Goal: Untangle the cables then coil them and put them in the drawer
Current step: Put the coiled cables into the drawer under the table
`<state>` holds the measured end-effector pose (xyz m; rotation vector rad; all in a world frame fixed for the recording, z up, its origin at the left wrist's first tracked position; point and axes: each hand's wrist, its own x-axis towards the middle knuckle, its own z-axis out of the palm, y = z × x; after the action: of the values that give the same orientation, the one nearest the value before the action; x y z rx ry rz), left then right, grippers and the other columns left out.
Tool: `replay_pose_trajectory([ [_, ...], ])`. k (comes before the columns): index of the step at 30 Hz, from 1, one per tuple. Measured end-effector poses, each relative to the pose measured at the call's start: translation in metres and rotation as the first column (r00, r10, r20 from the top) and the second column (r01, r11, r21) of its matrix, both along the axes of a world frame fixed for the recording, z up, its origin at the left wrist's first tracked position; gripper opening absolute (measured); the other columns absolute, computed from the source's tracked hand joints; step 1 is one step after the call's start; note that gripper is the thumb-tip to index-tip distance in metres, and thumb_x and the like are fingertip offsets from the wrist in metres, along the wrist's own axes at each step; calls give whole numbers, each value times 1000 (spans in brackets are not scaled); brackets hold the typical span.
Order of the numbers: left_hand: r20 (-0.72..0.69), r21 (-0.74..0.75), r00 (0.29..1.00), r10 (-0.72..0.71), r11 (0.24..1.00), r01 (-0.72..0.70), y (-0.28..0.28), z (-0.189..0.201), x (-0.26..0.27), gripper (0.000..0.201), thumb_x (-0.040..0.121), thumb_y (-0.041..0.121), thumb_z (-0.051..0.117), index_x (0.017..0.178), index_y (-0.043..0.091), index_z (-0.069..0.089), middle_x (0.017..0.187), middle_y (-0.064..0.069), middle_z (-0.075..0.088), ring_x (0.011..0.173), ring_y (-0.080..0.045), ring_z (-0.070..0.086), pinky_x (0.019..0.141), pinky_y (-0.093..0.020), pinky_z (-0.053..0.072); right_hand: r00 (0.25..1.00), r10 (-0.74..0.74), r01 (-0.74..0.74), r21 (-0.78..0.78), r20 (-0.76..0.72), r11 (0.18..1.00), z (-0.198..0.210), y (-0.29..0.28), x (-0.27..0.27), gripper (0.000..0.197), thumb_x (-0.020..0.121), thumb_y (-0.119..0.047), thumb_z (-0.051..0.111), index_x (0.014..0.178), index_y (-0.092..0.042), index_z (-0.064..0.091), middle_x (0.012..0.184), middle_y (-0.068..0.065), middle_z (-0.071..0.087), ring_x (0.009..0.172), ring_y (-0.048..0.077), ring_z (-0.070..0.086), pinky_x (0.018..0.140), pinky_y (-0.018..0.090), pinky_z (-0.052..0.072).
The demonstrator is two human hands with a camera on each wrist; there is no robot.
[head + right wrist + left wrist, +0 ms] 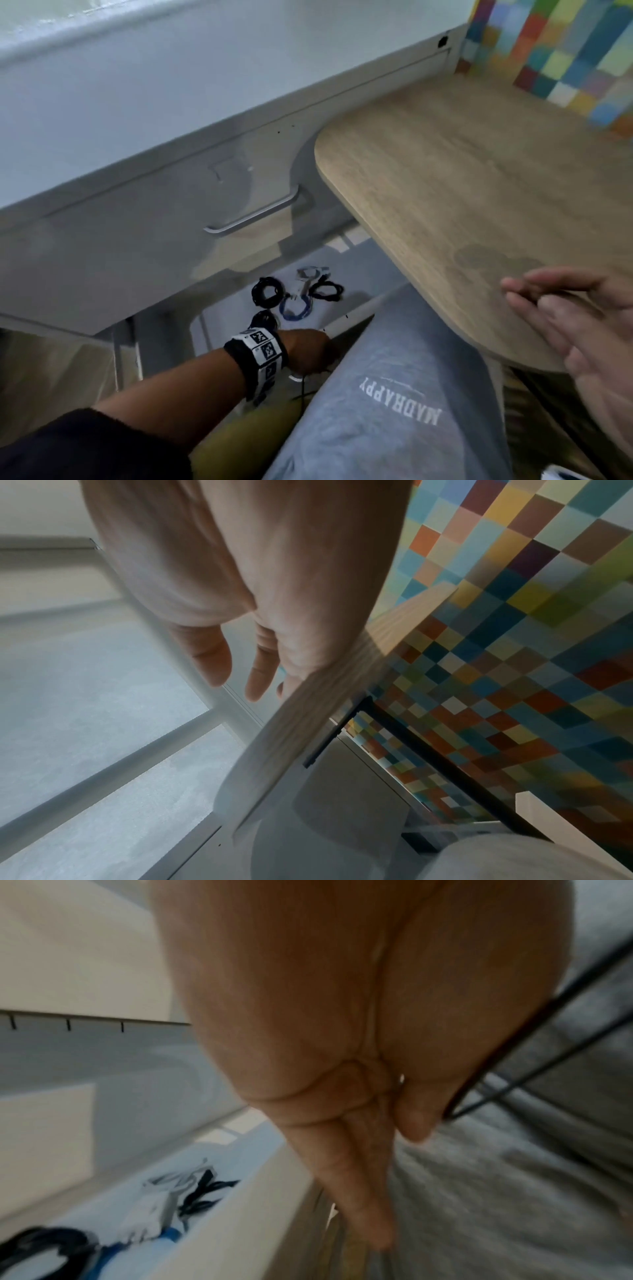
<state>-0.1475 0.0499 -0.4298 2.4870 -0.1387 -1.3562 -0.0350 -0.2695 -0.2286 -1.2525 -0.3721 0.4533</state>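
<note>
The lower drawer (349,320) stands open under the cabinet. Inside it lie a black coil (265,291), a blue coil (296,306), a second black coil (327,289) and a white cable (310,274). My left hand (308,349) is at the drawer's front edge beside my knee. In the left wrist view its fingers (369,1191) point straight down along the drawer front (240,1218). A thin black cable (514,1047) runs past the thumb; whether it is held is unclear. My right hand (548,308) hovers open over the wooden table edge, holding nothing.
The wooden table (462,188) overhangs the drawer's right side. A closed upper drawer with a metal handle (253,214) sits above the open one. My leg in grey trousers (394,377) presses close to the drawer front. A colourful checkered wall (565,51) stands behind the table.
</note>
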Motion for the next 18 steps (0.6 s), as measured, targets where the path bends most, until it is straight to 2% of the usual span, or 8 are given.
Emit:
replay_pose_trajectory([
  [1, 39, 17, 997, 63, 998, -64, 2, -12, -5, 20, 100, 13, 59, 111, -2, 68, 115, -19, 68, 97, -32, 64, 84, -38, 50, 996, -30, 38, -95, 86, 995, 3, 10, 1, 78, 54, -74, 89, 101, -15, 73, 104, 12, 78, 109, 25, 75, 101, 32, 54],
  [4, 204, 2, 960, 189, 981, -194, 5, -18, -5, 23, 101, 22, 55, 103, 3, 66, 103, -18, 69, 80, -25, 58, 74, -34, 44, 987, -65, 91, -173, 148, 981, 9, 14, 1, 78, 54, -78, 87, 103, -19, 75, 105, 9, 78, 112, 27, 73, 105, 41, 52],
  [6, 238, 31, 941, 240, 967, -254, 8, -8, -1, 23, 100, 24, 53, 112, 8, 66, 105, -19, 69, 84, -31, 61, 72, -33, 43, 984, -77, 104, -169, 160, 980, 10, 14, 3, 80, 52, -80, 87, 104, -20, 75, 105, 7, 78, 112, 27, 73, 106, 43, 51],
  [8, 265, 70, 921, 286, 947, -315, 20, -2, 6, 30, 100, 21, 52, 125, 9, 64, 111, -19, 68, 97, -36, 65, 73, -32, 43, 991, -39, 59, -152, 128, 987, 15, 14, 0, 80, 50, -79, 87, 104, -20, 75, 105, 7, 78, 112, 26, 73, 105, 42, 51],
  [12, 315, 82, 857, 407, 888, -452, 59, -7, 23, 31, 100, 24, 55, 123, 9, 68, 109, -16, 71, 95, -34, 68, 77, -33, 53, 992, -53, 76, -208, 113, 975, 20, 14, -3, 81, 51, -79, 87, 105, -20, 75, 106, 9, 78, 113, 26, 73, 106, 44, 52],
  [14, 329, 114, 842, 428, 867, -485, 77, -5, 32, 35, 100, 26, 56, 131, 15, 66, 124, -12, 69, 106, -31, 66, 82, -29, 49, 989, -74, 102, -222, 131, 970, 20, 14, -3, 80, 51, -79, 87, 103, -20, 76, 105, 9, 78, 113, 27, 73, 105, 44, 52],
  [16, 340, 107, 816, 467, 843, -527, 95, -2, 44, 40, 103, 27, 53, 140, 16, 62, 143, -10, 60, 124, -29, 60, 96, -28, 44, 990, -79, 102, -204, 121, 974, 21, 16, -2, 81, 47, -79, 89, 100, -19, 76, 103, 11, 78, 111, 28, 74, 103, 42, 53],
  [18, 357, 99, 779, 516, 808, -581, 114, -2, 56, 44, 108, 22, 46, 150, 12, 51, 158, -11, 45, 141, -28, 46, 112, -26, 32, 989, -110, 127, -191, 95, 973, 23, 18, -4, 83, 41, -77, 92, 98, -18, 77, 102, 12, 78, 109, 27, 75, 100, 38, 55],
])
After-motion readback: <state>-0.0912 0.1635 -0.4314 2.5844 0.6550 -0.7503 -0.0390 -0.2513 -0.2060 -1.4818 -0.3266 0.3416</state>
